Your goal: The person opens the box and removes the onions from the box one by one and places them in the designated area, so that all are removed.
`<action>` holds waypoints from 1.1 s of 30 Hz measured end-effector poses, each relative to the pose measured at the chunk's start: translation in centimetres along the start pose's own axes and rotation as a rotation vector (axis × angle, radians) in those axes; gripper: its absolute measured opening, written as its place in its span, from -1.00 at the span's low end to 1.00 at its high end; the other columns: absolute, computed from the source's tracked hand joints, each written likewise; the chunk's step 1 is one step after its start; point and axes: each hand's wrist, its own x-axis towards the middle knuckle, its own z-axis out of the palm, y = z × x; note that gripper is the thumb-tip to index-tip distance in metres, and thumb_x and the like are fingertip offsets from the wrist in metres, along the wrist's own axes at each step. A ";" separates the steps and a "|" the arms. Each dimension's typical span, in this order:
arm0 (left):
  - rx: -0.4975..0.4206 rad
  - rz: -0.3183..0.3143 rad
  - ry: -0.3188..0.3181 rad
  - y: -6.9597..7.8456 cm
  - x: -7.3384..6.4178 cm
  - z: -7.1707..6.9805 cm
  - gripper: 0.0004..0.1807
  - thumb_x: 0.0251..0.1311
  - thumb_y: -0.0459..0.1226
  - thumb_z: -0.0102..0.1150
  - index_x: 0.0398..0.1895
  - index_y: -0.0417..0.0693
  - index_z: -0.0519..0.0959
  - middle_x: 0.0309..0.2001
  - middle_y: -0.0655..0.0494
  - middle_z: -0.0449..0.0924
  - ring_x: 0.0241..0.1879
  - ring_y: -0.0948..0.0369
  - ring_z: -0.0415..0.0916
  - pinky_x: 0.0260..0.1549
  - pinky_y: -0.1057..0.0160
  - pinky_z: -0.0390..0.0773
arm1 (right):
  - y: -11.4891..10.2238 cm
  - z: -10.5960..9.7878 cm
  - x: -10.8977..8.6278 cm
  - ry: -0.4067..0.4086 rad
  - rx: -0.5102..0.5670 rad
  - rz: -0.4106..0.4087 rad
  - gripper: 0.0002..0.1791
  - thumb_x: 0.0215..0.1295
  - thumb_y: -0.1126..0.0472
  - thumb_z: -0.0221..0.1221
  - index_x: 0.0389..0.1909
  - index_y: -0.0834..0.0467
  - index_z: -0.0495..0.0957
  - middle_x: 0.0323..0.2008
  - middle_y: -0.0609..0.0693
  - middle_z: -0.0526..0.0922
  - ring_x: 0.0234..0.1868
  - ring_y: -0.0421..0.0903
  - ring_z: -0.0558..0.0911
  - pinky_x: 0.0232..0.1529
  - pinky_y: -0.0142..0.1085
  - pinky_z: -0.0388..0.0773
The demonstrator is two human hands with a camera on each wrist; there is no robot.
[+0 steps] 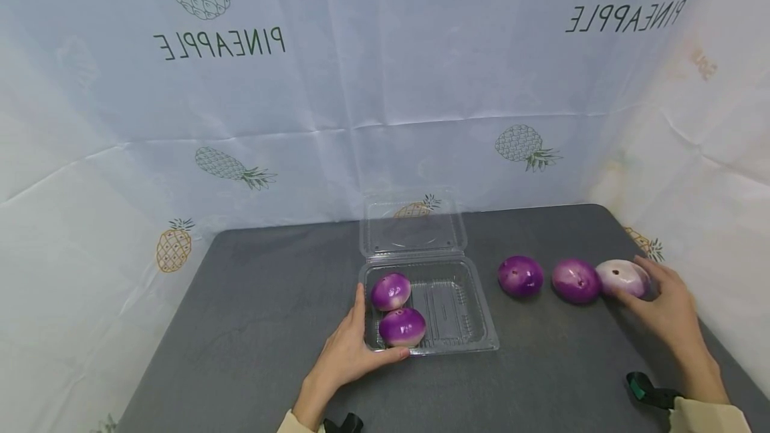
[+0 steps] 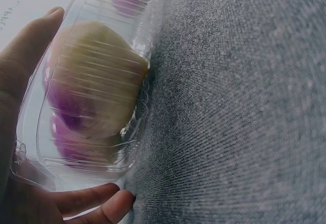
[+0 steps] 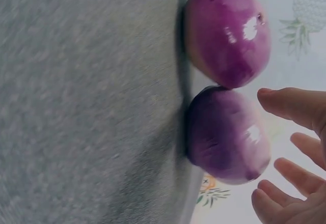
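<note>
My left hand (image 1: 345, 353) rests at the near left corner of a clear plastic container (image 1: 478, 299), index finger straight along its left wall and thumb along the front rim. Inside, a glossy purple-and-white round vegetable (image 1: 391, 291) lies behind a second purple one (image 1: 403, 327). Their pale undersides show through the wall in the left wrist view. At the table's right, my right hand (image 1: 670, 303) spreads thumb and fingers about a whitish-purple vegetable (image 1: 622, 278). In the right wrist view, fingertips (image 3: 270, 99) stand just off this vegetable (image 3: 226, 135).
A purple vegetable (image 1: 576, 280) touches the whitish one; another (image 1: 520, 276) sits left of it. The container's lid (image 1: 412, 226) is folded back toward the pineapple-print cloth (image 1: 373, 85). All stand on a grey tabletop (image 1: 271, 306).
</note>
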 end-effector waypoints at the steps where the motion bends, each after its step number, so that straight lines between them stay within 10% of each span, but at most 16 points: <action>1: -0.001 -0.002 -0.001 0.0 0.0 0.0 0.59 -0.26 0.48 0.43 0.69 0.04 -0.29 0.61 -0.22 0.09 0.51 -0.23 0.24 0.25 -0.43 0.40 | -0.2 -0.1 0.0 0.006 -0.005 -0.001 -0.25 0.23 0.25 0.37 0.40 0.42 0.35 0.29 0.62 0.35 0.25 0.60 0.36 0.50 -0.35 0.16; 4: -0.002 -0.004 -0.002 0.0 0.0 0.0 0.59 -0.27 0.48 0.43 0.69 0.05 -0.29 0.61 -0.22 0.09 0.51 -0.23 0.24 0.25 -0.43 0.39 | -0.8 -0.1 0.1 0.020 -0.001 -0.011 -0.25 0.23 0.24 0.37 0.40 0.40 0.35 0.31 0.61 0.35 0.26 0.60 0.36 0.51 -0.32 0.17; 9: 0.005 0.006 0.004 0.0 0.0 0.0 0.59 -0.26 0.48 0.44 0.69 0.03 -0.29 0.60 -0.23 0.10 0.50 -0.23 0.25 0.24 -0.43 0.40 | -2.0 -0.2 0.2 0.042 0.053 -0.028 -0.25 0.22 0.26 0.36 0.41 0.38 0.35 0.37 0.59 0.31 0.41 0.58 0.24 0.35 0.49 0.11; 13: 0.007 0.013 0.010 -0.1 -0.1 0.1 0.59 -0.27 0.48 0.44 0.69 0.01 -0.28 0.60 -0.22 0.10 0.50 -0.22 0.26 0.24 -0.42 0.41 | -3.0 -0.2 0.2 0.050 0.101 -0.038 -0.26 0.24 0.26 0.37 0.42 0.34 0.36 0.43 0.51 0.30 0.59 0.25 0.19 0.58 -0.29 0.13; 17: 0.010 0.013 0.012 -0.1 0.0 0.1 0.59 -0.27 0.48 0.43 0.69 0.02 -0.28 0.60 -0.22 0.11 0.50 -0.22 0.26 0.25 -0.41 0.41 | -4.2 0.0 0.1 0.049 0.173 -0.051 -0.24 0.21 0.28 0.41 0.43 0.27 0.39 0.49 0.07 0.37 0.41 -0.55 0.22 0.18 -0.88 0.03; 23: 0.011 0.006 0.011 -0.1 0.0 0.1 0.59 -0.27 0.49 0.43 0.69 0.03 -0.28 0.59 -0.22 0.12 0.50 -0.22 0.26 0.24 -0.43 0.41 | -6.2 0.8 0.1 0.043 0.238 -0.109 -0.27 0.19 0.33 0.43 0.41 0.23 0.43 0.22 -0.70 0.27 0.17 -0.80 0.20 0.09 -0.90 0.20; 33: 0.016 0.003 0.006 -0.2 0.1 0.0 0.60 -0.28 0.50 0.42 0.69 0.03 -0.29 0.59 -0.24 0.13 0.49 -0.23 0.27 0.25 -0.40 0.42 | -9.7 2.7 -0.3 -0.019 0.343 -0.223 -0.30 0.12 0.48 0.42 0.34 0.32 0.47 0.20 -0.64 0.34 0.21 -0.72 0.31 0.08 -0.86 0.29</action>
